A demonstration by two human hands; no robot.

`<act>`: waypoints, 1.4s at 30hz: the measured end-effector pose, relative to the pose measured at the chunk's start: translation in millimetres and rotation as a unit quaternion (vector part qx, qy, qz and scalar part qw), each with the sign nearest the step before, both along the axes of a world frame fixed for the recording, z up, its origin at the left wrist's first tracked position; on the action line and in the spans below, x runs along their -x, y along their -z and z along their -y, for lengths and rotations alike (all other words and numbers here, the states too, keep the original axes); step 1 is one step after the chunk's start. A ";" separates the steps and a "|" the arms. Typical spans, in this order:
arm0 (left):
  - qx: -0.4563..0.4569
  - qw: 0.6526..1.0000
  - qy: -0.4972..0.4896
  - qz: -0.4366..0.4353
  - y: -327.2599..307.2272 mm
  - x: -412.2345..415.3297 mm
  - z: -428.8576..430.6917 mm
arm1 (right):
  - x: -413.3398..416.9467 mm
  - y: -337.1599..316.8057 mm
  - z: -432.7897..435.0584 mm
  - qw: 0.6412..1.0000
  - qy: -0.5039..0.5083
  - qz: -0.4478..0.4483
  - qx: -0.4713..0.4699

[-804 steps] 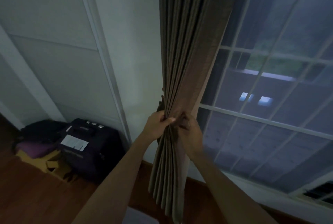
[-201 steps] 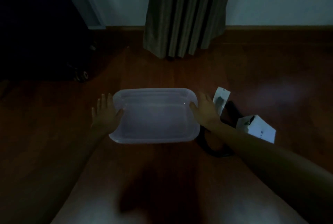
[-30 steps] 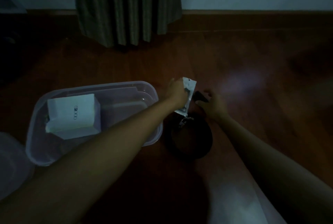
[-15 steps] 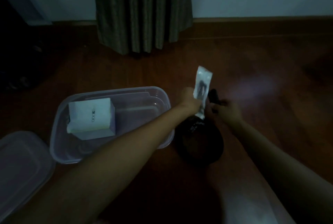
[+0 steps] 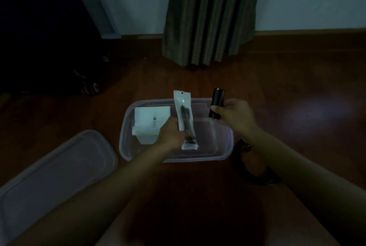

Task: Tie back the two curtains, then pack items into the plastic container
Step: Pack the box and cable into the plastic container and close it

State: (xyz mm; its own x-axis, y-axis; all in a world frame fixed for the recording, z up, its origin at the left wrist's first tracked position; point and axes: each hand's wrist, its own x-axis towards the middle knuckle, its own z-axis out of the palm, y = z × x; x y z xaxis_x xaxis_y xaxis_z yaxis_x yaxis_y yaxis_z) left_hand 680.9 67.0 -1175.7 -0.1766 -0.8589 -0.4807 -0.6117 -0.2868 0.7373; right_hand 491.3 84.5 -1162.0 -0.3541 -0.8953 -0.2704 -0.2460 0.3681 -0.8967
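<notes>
Both hands have come up off the floor since half a second ago and now hang over the clear rectangular plastic container (image 5: 225,146), each carrying something; the view has shifted too, so the container sits mid-picture.

Nearest, left of the container and apart from it, its clear flat plastic lid (image 5: 55,168) lies on the dark wooden floor (image 5: 297,87). Right of the container, partly hidden under the right forearm, a coiled black cord or strap (image 5: 255,178) is still on the floor; which it is I cannot tell.

Over the container's middle, the left hand (image 5: 172,136) has its fingers closed on the lower part of a long narrow clear plastic packet with a dark item inside (image 5: 185,119). Its long axis runs near to far, the hang-hole end pointing away and slightly left. Over the container's far right corner, the right hand (image 5: 236,115) pinches the lower end of a short black cylinder (image 5: 217,103), which stands nearly upright with its long axis tipped a little away.

Inside the container's left part rests a white cardboard box (image 5: 151,122). Beyond it hangs a pleated brown-grey curtain (image 5: 210,16); whether it is tied cannot be seen.

Packing looks under way: one item in, two held above, the coil and lid left.
</notes>
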 end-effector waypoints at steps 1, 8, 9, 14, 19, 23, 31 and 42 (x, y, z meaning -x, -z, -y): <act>0.009 1.000 0.008 0.018 2.8 -1.3 -3.5 | -5.7 4.8 0.6 0.999 -0.023 -0.025 -0.010; 0.033 0.988 0.052 0.140 29.4 5.3 -7.7 | -28.1 37.7 0.7 0.962 -0.135 -0.220 -0.090; 0.033 0.985 0.062 0.155 32.2 7.1 -9.1 | -29.0 43.1 1.4 0.959 -0.134 -0.232 -0.097; 0.167 0.945 0.168 0.224 36.1 9.3 -15.4 | -33.2 61.6 2.9 0.943 -0.144 -0.270 -0.127; 0.289 0.839 0.351 0.298 37.3 8.1 -4.4 | -39.1 70.7 2.6 0.928 -0.148 -0.319 -0.124; 0.291 0.735 0.460 0.404 40.5 5.7 8.7 | -42.8 73.7 5.0 0.925 -0.130 -0.333 -0.131; 0.295 0.694 0.468 0.461 39.1 -6.9 11.0 | -46.0 80.4 6.2 0.947 -0.101 -0.284 -0.116; 0.286 0.776 0.430 0.361 26.1 -11.2 13.7 | -42.9 33.3 -6.9 0.970 -0.148 -0.193 0.001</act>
